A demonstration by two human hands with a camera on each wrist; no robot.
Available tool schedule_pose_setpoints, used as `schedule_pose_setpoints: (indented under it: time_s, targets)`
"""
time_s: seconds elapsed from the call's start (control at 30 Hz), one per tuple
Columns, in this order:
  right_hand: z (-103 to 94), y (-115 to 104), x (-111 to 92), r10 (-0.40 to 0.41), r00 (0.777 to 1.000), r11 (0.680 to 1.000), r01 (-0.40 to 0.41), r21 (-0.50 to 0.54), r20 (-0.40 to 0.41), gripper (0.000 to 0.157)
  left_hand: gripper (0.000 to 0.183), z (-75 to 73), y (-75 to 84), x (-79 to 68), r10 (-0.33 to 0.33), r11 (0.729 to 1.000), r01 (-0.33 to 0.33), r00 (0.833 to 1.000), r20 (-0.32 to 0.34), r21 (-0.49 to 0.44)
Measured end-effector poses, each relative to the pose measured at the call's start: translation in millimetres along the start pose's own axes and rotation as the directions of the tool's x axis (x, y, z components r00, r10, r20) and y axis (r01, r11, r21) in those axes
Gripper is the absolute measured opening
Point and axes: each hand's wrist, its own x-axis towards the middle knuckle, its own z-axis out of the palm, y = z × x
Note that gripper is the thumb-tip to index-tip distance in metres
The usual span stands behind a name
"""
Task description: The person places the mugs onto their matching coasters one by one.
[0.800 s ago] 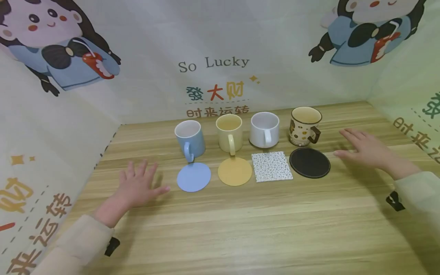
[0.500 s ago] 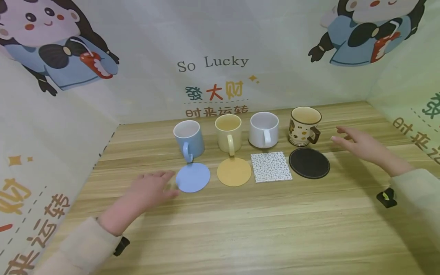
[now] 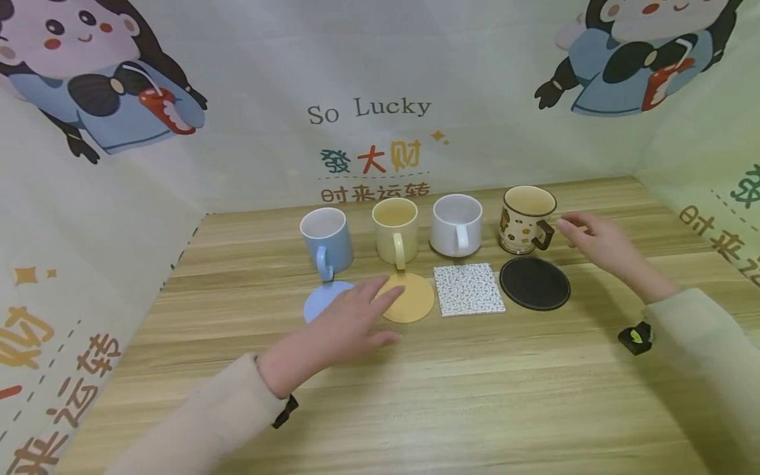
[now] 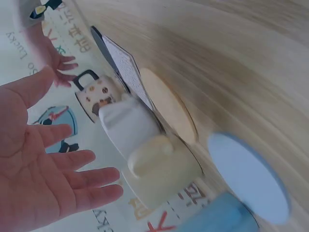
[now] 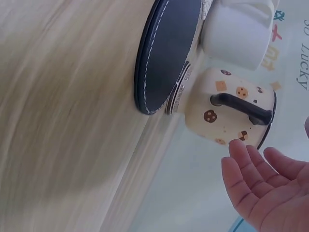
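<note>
My left hand [image 3: 341, 323] hovers with spread fingers over the blue coaster [image 3: 320, 300] and the left edge of the yellow coaster [image 3: 412, 303], partly hiding both. Nothing is in it. At the right, my right hand [image 3: 602, 244] is beside the brown handle of the cookie-patterned mug [image 3: 521, 227]; its fingers are loosely bent and hold nothing. In the right wrist view the fingertips [image 5: 236, 150] appear close to that mug's rim. A black round coaster [image 3: 534, 284] lies in front of this mug.
In a row to its left stand a white mug [image 3: 456, 227], a yellow mug [image 3: 392, 231] and a blue mug [image 3: 329, 244]. A square patterned coaster [image 3: 469, 289] lies before the white mug. A printed cloth backdrop [image 3: 255, 132] borders the wooden table [image 3: 445, 402].
My left hand has moved right, from beside the blue coaster to over it and the yellow one's edge. My right hand has moved left, nearer the cookie-patterned mug. Mugs and coasters stay put.
</note>
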Motion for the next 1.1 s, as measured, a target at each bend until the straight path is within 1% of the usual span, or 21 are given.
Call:
schedule_pose_setpoints:
  time_s: [0.1,0.17,0.27,0.37,0.47,0.53,0.63,0.8,0.9,1.03,1.1]
  targets:
    - [4.1,-0.6,3.3,0.008,1.0,1.0,-0.007,0.009,-0.003,0.06,0.071,3.6,9.9,14.8,0.03,0.999,-0.029,0.997,0.071,-0.021]
    - [6.5,-0.6,5.7,0.016,1.0,0.999,-0.016,0.03,-0.001,0.061,0.074,4.7,15.7,24.6,0.05,0.999,-0.047,0.99,0.133,-0.023]
    - [9.8,0.3,9.7,0.039,0.999,0.997,-0.039,0.071,0.0,0.063,0.077,6.7,23.9,39.5,0.077,0.997,-0.078,0.971,0.227,-0.007]
    - [13.1,2.0,13.1,0.066,0.998,0.989,-0.065,0.129,0.003,0.064,0.079,12.0,31.2,54.8,0.096,0.995,-0.103,0.953,0.287,0.009]
    - [16.6,3.6,15.2,0.092,0.996,0.976,-0.093,0.197,0.016,0.065,0.08,19.2,38.4,70.0,0.103,0.993,-0.116,0.943,0.315,0.023]
    - [18.7,4.5,15.8,0.111,0.993,0.963,-0.115,0.246,0.031,0.067,0.081,24.4,43.7,79.7,0.096,0.993,-0.114,0.941,0.324,0.035]
    - [21.0,5.9,16.1,0.128,0.991,0.946,-0.136,0.293,0.044,0.069,0.082,32.2,51.6,93.1,0.091,0.991,-0.117,0.937,0.336,0.058]
    - [24.4,6.3,16.9,0.141,0.988,0.917,-0.156,0.367,0.067,0.07,0.083,41.5,64.8,109.8,0.066,0.992,-0.1,0.921,0.384,0.07]
    - [27.6,6.4,17.7,0.152,0.985,0.906,-0.17,0.387,0.076,0.068,0.083,45.4,72.6,118.4,0.05,0.991,-0.094,0.914,0.403,0.091]
    - [31.0,6.9,18.7,0.174,0.981,0.901,-0.192,0.389,0.082,0.07,0.083,51.0,81.8,129.3,0.037,0.987,-0.098,0.911,0.412,0.127]
    - [32.2,7.6,19.7,0.178,0.98,0.893,-0.198,0.404,0.088,0.071,0.084,53.5,86.1,133.7,0.029,0.986,-0.096,0.907,0.42,0.139]
